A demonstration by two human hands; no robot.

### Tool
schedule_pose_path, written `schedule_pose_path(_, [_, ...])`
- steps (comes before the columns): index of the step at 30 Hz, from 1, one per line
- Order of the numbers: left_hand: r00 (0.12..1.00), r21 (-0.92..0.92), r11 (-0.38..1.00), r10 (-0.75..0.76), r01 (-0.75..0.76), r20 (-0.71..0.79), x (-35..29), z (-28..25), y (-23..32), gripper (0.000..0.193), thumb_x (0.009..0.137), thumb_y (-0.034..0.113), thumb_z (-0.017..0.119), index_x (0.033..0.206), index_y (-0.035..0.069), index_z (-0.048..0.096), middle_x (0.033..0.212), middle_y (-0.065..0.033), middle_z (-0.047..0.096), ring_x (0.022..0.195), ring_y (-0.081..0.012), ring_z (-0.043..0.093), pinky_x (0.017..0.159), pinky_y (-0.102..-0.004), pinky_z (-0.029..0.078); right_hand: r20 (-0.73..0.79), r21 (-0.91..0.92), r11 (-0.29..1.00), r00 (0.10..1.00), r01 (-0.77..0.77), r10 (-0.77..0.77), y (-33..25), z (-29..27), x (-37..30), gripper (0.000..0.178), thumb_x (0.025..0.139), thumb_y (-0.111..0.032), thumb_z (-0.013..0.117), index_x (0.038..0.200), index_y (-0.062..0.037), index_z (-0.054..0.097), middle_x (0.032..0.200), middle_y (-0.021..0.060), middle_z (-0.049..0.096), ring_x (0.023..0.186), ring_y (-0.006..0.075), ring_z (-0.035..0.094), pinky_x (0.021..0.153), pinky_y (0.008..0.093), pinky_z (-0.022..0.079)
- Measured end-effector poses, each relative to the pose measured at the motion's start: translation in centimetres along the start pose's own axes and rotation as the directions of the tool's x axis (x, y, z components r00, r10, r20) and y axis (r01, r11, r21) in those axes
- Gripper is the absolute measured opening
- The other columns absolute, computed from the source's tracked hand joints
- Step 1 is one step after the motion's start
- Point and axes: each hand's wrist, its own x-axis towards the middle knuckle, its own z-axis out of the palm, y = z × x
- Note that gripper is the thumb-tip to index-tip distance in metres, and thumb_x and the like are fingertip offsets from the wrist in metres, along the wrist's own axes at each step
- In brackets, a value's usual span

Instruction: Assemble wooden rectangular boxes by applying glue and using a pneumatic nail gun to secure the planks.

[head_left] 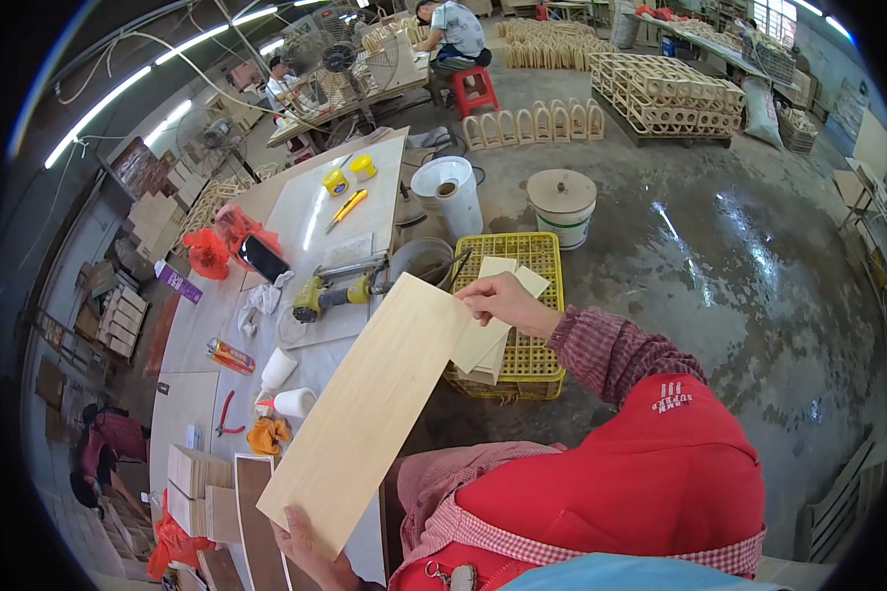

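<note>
Tilted across the front of me is a long pale wooden board, held above the worktable's edge. My left hand grips its lower end, thumb on the upper face and the other fingers partly hidden. At the far right corner, my right hand pinches the edge with its fingertips. Beneath the right hand, several smaller pale wooden boards rest on a yellow plastic crate. Left of the board, white bottles and a crumpled orange cloth lie on the table.
On the worktable are a yellow-green power tool, a phone, a utility knife, red-handled pliers and stacked wood blocks. Beyond the crate stand a white bucket and a lidded bucket. Other people work farther off.
</note>
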Motion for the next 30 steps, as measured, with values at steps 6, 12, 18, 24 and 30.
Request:
schedule_pose_path(6, [0.997, -0.031, 0.999, 0.031, -0.034, -0.065, -0.6, -1.5, 2.0, 0.04, 0.096, 0.026, 0.048, 0.125, -0.003, 0.047, 0.101, -0.0167, 0.062, 0.083, -0.0225, 0.064, 0.07, -0.0278, 0.052, 0.061, 0.078, 0.997, 0.998, 0.008, -0.013, -1.4, 3.1, 2.2, 0.017, 0.085, -0.001, 0.056, 0.096, 0.0051, 0.067, 0.074, 0.0059, 0.062, 0.06, 0.0091, 0.053, 0.055, 0.0201, 0.046])
schedule_pose_path(12, [0.929, 0.017, 0.964, 0.259, -0.264, -0.264, 2.8, -4.9, -0.2, 0.036, 0.086, 0.02, 0.052, 0.112, -0.005, 0.058, 0.098, -0.0209, 0.062, 0.084, -0.0284, 0.057, 0.074, -0.0319, 0.048, 0.131, 0.088, 0.996, 0.99, 0.033, -0.044, -1.4, 5.1, 4.0, 0.019, 0.085, -0.001, 0.056, 0.099, 0.0036, 0.067, 0.08, 0.0066, 0.064, 0.062, 0.0095, 0.055, 0.058, 0.0197, 0.048])
schedule_pose_path(18, [0.931, -0.255, 0.924, 0.205, -0.286, -0.303, 2.5, -8.4, 1.9, 0.038, 0.086, 0.019, 0.05, 0.116, -0.005, 0.054, 0.102, -0.0233, 0.06, 0.086, -0.0294, 0.058, 0.075, -0.0328, 0.049, 0.281, 0.174, 0.984, 0.955, 0.044, -0.093, -1.5, 10.0, 7.2, 0.016, 0.083, -0.001, 0.058, 0.094, 0.0027, 0.069, 0.072, 0.0041, 0.061, 0.061, 0.0086, 0.051, 0.055, 0.0198, 0.046])
schedule_pose_path(24, [0.828, 0.197, 0.94, 0.339, -0.278, -0.446, -0.2, -18.4, 4.2, 0.043, 0.085, 0.02, 0.053, 0.122, -0.003, 0.049, 0.115, -0.0236, 0.055, 0.1, -0.0301, 0.056, 0.087, -0.0318, 0.044, 0.483, 0.187, 0.975, 0.853, 0.121, -0.198, -3.8, 19.9, 10.4, 0.014, 0.079, -0.002, 0.06, 0.088, 0.0031, 0.07, 0.068, 0.0025, 0.061, 0.058, 0.0081, 0.049, 0.054, 0.0206, 0.045])
schedule_pose_path(30, [0.76, 0.616, 0.772, 0.492, -0.155, -0.425, -3.5, -33.4, 3.5, 0.062, 0.077, 0.032, 0.067, 0.127, 0.001, 0.047, 0.123, -0.0268, 0.049, 0.109, -0.0375, 0.051, 0.094, -0.0445, 0.04, 0.626, 0.107, 0.955, 0.727, 0.277, -0.281, -3.7, 29.5, 11.1, 0.017, 0.078, -0.006, 0.064, 0.091, 0.0037, 0.07, 0.075, 0.0033, 0.065, 0.06, 0.0085, 0.052, 0.057, 0.0214, 0.045])
